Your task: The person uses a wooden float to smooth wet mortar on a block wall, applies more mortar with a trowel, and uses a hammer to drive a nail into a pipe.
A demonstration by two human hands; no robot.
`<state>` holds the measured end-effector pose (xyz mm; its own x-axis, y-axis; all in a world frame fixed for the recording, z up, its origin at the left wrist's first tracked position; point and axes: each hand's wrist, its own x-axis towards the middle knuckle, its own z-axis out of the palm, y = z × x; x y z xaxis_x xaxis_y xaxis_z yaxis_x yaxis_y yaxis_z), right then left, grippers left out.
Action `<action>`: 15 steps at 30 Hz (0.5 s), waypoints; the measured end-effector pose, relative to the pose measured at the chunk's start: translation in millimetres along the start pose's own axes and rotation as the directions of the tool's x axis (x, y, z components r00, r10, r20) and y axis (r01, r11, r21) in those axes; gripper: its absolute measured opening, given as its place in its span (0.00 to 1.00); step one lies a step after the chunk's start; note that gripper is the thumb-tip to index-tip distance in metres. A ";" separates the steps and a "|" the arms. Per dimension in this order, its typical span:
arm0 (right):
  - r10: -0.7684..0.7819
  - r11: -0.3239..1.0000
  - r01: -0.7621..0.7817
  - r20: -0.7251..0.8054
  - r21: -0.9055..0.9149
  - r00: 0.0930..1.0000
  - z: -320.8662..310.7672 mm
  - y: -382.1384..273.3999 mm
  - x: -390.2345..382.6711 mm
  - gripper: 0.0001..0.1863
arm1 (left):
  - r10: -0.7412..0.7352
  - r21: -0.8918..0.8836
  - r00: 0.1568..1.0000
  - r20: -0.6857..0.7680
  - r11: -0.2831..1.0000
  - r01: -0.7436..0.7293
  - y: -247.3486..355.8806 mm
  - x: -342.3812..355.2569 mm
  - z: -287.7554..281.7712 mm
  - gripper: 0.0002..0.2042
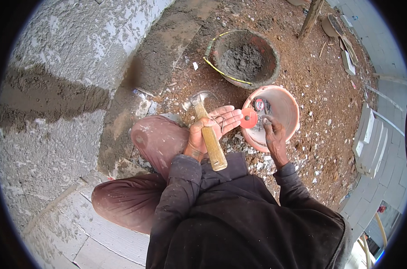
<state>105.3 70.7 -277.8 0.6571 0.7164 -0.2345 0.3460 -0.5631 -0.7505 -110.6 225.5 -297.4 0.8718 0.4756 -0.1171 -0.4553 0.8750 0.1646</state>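
Observation:
My left hand [203, 130] grips a claw hammer [210, 142] under its thumb, with the wooden handle slanting down toward my lap and the metal head up and to the left. Across that palm and its stretched fingers lie a few thin nails [220, 122]. A flat red disc [249, 118] with a dark centre is just beyond those fingertips, overlapping the left rim of a pale pinkish bucket [294, 107]. Over this bucket my right hand [275, 136] has thumb and fingers drawn together; what they pinch is too small to tell. Small dark pieces and a round red-and-white item [259, 105] lie inside.
A black tub of wet mortar [242, 62] with a yellow-green handle stands farther ahead. At left rises a mortar-smeared wall [55, 121]. White blocks [370, 143] are stacked at right. A wooden post [310, 20] stands at the back on rubble-strewn soil.

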 end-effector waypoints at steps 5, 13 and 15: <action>-0.170 0.905 0.158 -0.006 0.394 0.985 59.7 -58.9 -25.4 0.07 | 0.041 -0.020 0.999 -0.013 0.999 -0.041 -1.8 -1.6 6.7 0.43; -0.077 0.916 -0.074 0.354 0.394 0.932 76.8 -72.6 -13.5 0.05 | 0.097 0.057 0.994 -0.052 0.994 -0.094 4.8 -10.3 3.3 0.37; -0.050 0.808 -0.180 0.370 0.560 0.928 59.9 -65.2 -9.9 0.05 | 0.112 0.035 0.993 -0.041 0.993 -0.111 8.5 -9.0 0.5 0.35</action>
<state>36.1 125.0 -263.6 0.3448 0.8452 -0.4083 -0.2136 -0.3530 -0.9109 -122.3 228.6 -294.5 0.8073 0.5740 -0.1375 -0.5423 0.8133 0.2111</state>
